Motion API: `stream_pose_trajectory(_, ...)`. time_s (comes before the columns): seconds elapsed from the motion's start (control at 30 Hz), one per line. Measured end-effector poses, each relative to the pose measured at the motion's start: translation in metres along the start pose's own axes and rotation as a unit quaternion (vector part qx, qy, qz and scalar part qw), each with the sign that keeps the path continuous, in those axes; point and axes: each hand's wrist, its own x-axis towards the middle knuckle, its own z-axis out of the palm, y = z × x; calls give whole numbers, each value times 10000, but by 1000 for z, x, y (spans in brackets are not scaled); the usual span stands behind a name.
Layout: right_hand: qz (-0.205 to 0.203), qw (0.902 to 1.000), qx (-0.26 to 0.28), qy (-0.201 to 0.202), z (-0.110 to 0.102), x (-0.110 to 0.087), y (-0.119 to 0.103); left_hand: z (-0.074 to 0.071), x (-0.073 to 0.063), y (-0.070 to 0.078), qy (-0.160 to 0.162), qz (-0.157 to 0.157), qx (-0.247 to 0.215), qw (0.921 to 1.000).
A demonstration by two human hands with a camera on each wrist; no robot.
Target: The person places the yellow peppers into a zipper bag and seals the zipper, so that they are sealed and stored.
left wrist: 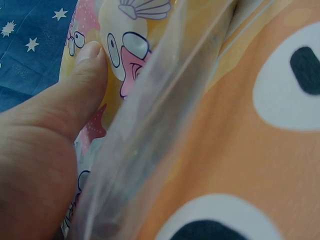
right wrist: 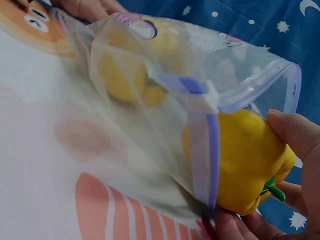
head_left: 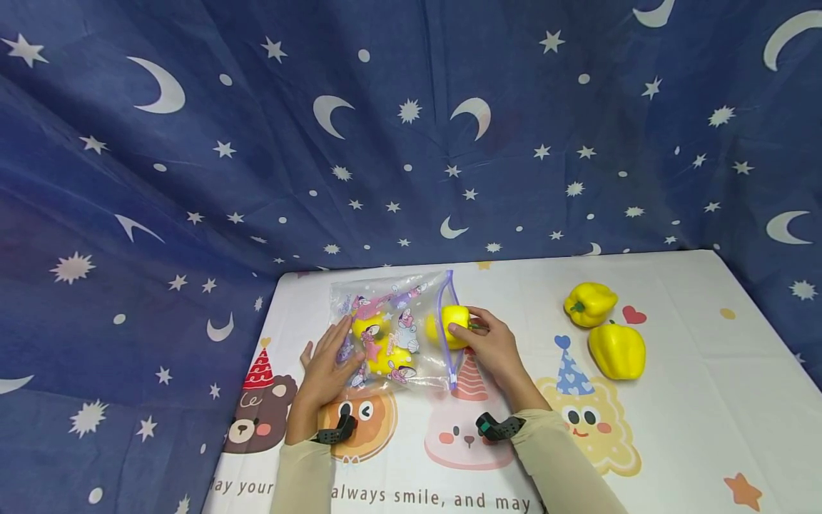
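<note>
A clear zip bag [head_left: 424, 343] with purple edging and cartoon prints lies on the table, its mouth spread apart toward the right. Two yellow bell peppers [head_left: 390, 357] show through its printed side. My right hand [head_left: 493, 348] grips another yellow bell pepper [right wrist: 250, 155] by its stem end, and that pepper's far end is inside the bag's mouth. On the bag's left part rests my left hand [head_left: 330, 368], fingers extended over the film. In the left wrist view its thumb [left wrist: 87, 75] lies flat along the printed plastic.
Two more yellow bell peppers sit at the right: one behind [head_left: 589, 305], one in front [head_left: 618, 350]. A white cloth [head_left: 693, 414] with cartoon animals covers the table. Behind it hangs a blue curtain [head_left: 398, 178] with moons and stars.
</note>
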Motion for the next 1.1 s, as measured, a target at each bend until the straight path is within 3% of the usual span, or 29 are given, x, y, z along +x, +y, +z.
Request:
stream_pose_trajectory(0.27, -138, 9991, -406, -15, 1, 1, 0, 0, 0, 2, 45, 40, -17, 10000)
stream_pose_trajectory(0.67, -314, 9989, 315, 152, -1, 2, 0, -1, 0, 2, 47, -38, -7, 10000)
stream_pose_trajectory(1.1, -118, 9994, 322, 4, 5, 6, -3, -1, 0, 2, 23, 29, 1, 10000)
